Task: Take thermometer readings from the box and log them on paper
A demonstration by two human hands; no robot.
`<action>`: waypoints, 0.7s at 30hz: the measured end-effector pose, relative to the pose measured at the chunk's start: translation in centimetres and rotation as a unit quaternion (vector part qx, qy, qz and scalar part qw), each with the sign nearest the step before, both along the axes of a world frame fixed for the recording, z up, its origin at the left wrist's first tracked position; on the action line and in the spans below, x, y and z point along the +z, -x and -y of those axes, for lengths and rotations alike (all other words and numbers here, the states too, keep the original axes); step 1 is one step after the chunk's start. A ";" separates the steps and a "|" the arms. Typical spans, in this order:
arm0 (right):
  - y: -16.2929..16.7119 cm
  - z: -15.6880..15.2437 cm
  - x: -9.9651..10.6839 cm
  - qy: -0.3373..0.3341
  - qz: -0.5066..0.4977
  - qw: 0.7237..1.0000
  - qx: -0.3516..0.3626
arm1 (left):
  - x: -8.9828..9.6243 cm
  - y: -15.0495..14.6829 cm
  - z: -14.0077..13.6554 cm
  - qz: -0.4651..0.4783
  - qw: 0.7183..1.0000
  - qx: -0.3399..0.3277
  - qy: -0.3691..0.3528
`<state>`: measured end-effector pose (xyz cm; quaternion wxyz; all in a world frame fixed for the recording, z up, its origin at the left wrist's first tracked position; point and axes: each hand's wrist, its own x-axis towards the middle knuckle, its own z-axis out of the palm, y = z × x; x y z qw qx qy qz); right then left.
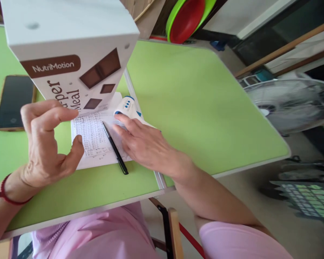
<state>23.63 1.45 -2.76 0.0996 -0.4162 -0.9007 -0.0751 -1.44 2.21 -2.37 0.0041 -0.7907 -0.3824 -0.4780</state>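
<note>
The white box [70, 54] marked NutriMotion runs out of frame at twelve o'clock, so its top is unseen; its printed word is cut by the left hand [47, 144] and reads only in part; whether its lower end rests on the paper or hangs just above it cannot be told. The handwriting on the sheet of paper [95, 144] is too fine to read; the small white object with blue dots [127, 106] is half covered by the fingertips of the right hand [145, 145], and what it is cannot be made out. The phone [13, 102], at nine o'clock from the box, has a dark screen; the fan [291, 106] at three o'clock is blurred.

The box stands at twelve o'clock from the left hand, its lower front face touching that hand's fingertips; the thumb lies apart at five o'clock on the paper, so the hand is wide, steadying rather than clasping. The black pen [115, 147] lies on the paper between the two hands, slanting from eleven to five o'clock; the right hand is just beside it, not holding it.

The left wrist, with a red cord bracelet [5, 194], enters from seven o'clock, fingers curled upward; the right forearm enters from five o'clock, palm down, fingers flat and spread on the paper over the green table [191, 104].
</note>
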 end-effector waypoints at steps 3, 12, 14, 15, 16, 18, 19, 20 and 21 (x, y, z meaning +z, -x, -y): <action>-1.1 -0.1 1.6 0.097 -0.102 0.985 0.102 | -0.3 0.1 -0.6 -0.010 1.000 -0.023 -0.012; -1.3 -1.5 1.0 0.012 -0.310 0.945 0.101 | -0.9 0.6 -1.7 0.009 0.998 -0.060 -0.012; -0.5 -1.4 -0.1 0.003 -0.306 0.949 0.079 | -0.6 0.4 -1.4 -0.007 0.997 -0.072 -0.022; -0.1 -1.2 -0.6 0.013 -0.297 0.952 0.068 | -0.4 0.3 -1.3 -0.015 0.997 -0.079 -0.023; 0.3 -1.0 -1.0 0.030 -0.282 0.957 0.055 | -0.2 0.2 -1.2 -0.025 0.996 -0.085 -0.021; 1.0 -0.6 -1.5 0.064 -0.244 0.967 0.029 | 0.2 0.0 -1.0 -0.047 0.994 -0.094 -0.013; 1.2 -0.4 -1.7 0.076 -0.226 0.971 0.021 | 0.3 -0.1 -1.0 -0.063 0.993 -0.102 -0.006; 1.3 -0.3 -1.7 0.084 -0.213 0.973 0.017 | 0.3 -0.1 -1.0 -0.080 0.990 -0.115 0.003; 1.2 -0.3 -1.7 0.084 -0.207 0.975 0.018 | 0.2 -0.1 -1.0 -0.102 0.986 -0.131 0.018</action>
